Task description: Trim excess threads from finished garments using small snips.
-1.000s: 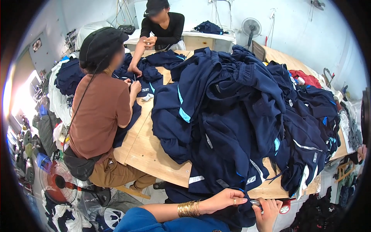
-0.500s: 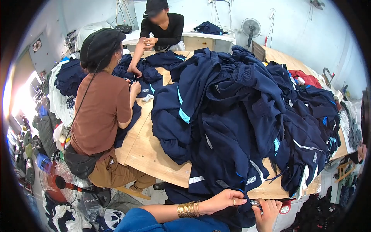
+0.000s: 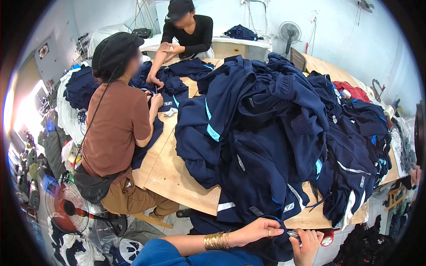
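Observation:
At the near edge of the table, my left hand (image 3: 261,231), with gold bangles at the wrist, is closed on the edge of a navy garment (image 3: 277,248). Just right of it, my right hand (image 3: 307,243) is wrapped round small metal thread snips (image 3: 293,233), mostly hidden by the fingers. Their tip meets the cloth beside my left fingertips; whether the blades are apart cannot be seen. Beyond my hands rises a big heap of navy garments (image 3: 275,128) with light blue and silver strips, some hanging over the table edge.
A person in a brown shirt (image 3: 116,119) works on navy cloth at the left of the wooden table (image 3: 177,181); another in black (image 3: 191,35) stands across. A floor fan (image 3: 66,207) is at the lower left. Dark clothes (image 3: 366,244) lie on the floor at right.
My hands keep almost the same place and hold. The view has shifted very slightly. The far person's raised hand has opened a little.

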The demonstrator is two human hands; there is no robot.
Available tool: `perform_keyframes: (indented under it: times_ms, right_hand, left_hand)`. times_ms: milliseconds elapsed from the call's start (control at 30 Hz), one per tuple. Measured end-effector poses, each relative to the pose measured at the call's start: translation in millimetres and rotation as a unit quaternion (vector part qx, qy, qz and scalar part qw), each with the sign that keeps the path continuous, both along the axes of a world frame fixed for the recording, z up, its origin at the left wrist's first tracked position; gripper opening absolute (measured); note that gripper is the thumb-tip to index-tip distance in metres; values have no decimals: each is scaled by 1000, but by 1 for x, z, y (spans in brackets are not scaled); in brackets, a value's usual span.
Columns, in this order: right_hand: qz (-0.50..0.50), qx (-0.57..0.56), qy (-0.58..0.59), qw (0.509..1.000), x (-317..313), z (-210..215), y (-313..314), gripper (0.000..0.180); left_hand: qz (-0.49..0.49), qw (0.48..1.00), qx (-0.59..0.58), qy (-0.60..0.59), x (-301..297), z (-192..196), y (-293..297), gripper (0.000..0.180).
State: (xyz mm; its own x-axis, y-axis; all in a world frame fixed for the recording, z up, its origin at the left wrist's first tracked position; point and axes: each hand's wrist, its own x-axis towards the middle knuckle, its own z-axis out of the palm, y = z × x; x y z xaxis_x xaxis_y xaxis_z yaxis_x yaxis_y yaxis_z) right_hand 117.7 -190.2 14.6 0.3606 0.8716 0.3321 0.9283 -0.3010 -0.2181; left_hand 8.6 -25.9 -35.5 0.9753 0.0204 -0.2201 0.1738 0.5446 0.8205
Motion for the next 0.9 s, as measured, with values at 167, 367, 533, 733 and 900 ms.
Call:
perform_keyframes:
  times_ms: [167, 367, 533, 733, 900]
  right_hand:
    - [-1, -2, -1, 1000, 1, -2, 1, 26]
    - [4, -5, -10, 1000, 1, 2, 3, 26]
    - [4, 4, -12, 1000, 1, 1, 3, 26]
    - [5, 14, -18, 1000, 2, -1, 3, 25]
    - [3, 11, -9, 1000, 1, 1, 3, 26]
  left_hand:
    - [1, 1000, -15, -5, 1, -4, 1, 23]
    - [-2, 1000, -3, 4, 1, -2, 3, 22]
    - [3, 1000, -11, -5, 1, -3, 2, 21]
    - [-3, 1000, -19, 1, 2, -5, 1, 20]
    - [-3, 1000, -17, 3, 2, -6, 0, 20]
